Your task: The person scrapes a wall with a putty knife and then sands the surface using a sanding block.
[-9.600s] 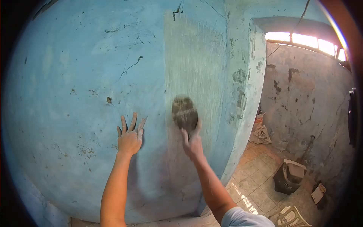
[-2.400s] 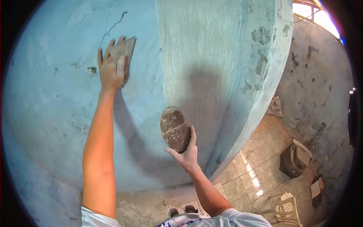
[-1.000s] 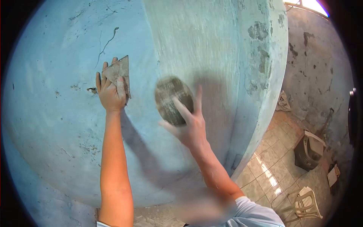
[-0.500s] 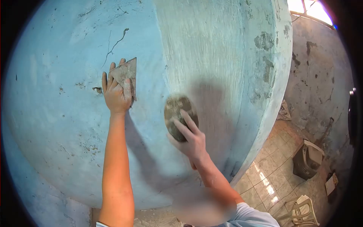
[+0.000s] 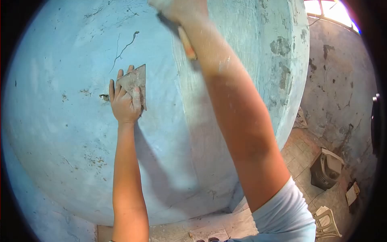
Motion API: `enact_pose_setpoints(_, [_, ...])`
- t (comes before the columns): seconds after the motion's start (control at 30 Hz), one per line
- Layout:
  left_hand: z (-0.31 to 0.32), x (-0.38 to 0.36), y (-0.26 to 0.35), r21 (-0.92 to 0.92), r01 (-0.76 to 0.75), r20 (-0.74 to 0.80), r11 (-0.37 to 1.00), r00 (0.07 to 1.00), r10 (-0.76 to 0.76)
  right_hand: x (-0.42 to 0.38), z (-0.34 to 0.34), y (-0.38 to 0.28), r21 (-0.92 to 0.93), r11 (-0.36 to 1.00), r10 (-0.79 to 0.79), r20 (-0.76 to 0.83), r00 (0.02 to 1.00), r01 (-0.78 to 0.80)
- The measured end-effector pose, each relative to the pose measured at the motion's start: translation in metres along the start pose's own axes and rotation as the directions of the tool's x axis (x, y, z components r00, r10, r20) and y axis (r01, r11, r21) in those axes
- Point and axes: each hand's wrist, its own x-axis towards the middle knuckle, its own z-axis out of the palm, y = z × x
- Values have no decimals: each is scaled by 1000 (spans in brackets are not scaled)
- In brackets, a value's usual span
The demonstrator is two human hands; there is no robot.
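My left hand (image 5: 127, 105) rests against the blue wall (image 5: 60, 133), its thumb over a thin, grey, dusty angular plate (image 5: 135, 80) and its fingers spread behind it. At the top edge of the view, my right hand (image 5: 181, 10) is blurred and partly cut off, close to the wall. A dark edge shows beneath it, but whatever it holds is hidden. The right forearm slants up across a paler, streaked band of wall (image 5: 201, 109).
Right of the wall's corner, a dark grey bulky object (image 5: 325, 169) stands on the tiled floor (image 5: 296, 163). A pale plastic chair (image 5: 327, 222) is at the lower right. A bright window (image 5: 332, 10) shows at the upper right.
My right hand has swept up from mid-wall to the top edge, and the dark oval pad beneath it is no longer visible. My left hand and the plate have barely moved.
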Motion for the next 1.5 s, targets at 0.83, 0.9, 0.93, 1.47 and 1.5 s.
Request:
enact_pose_setpoints(0.83, [-3, -1, 2, 12, 7, 6, 1000, 1000, -7, -213, 21, 32, -148, 989, 6, -81, 997, -18])
enact_pose_setpoints(0.9, [-4, -2, 2, 2, 10, 7, 1000, 1000, -10, -136, 26, 32, -211, 975, -97, -146, 985, 65])
enact_pose_setpoints(0.93, [-5, -1, 2, 0, 9, 8, 1000, 1000, -9, -100, 14, 16, -176, 984, 1, -60, 998, -11])
enact_pose_setpoints(1.47, [-5, -1, 2, 11, 17, 2, 1000, 1000, -17, -213, 28, 36, -101, 995, -2, -56, 998, -3])
enact_pose_setpoints(1.5, [-5, -1, 4, 8, 17, -1, 1000, 1000, -17, -260, 28, 39, -118, 993, -34, -69, 997, 25])
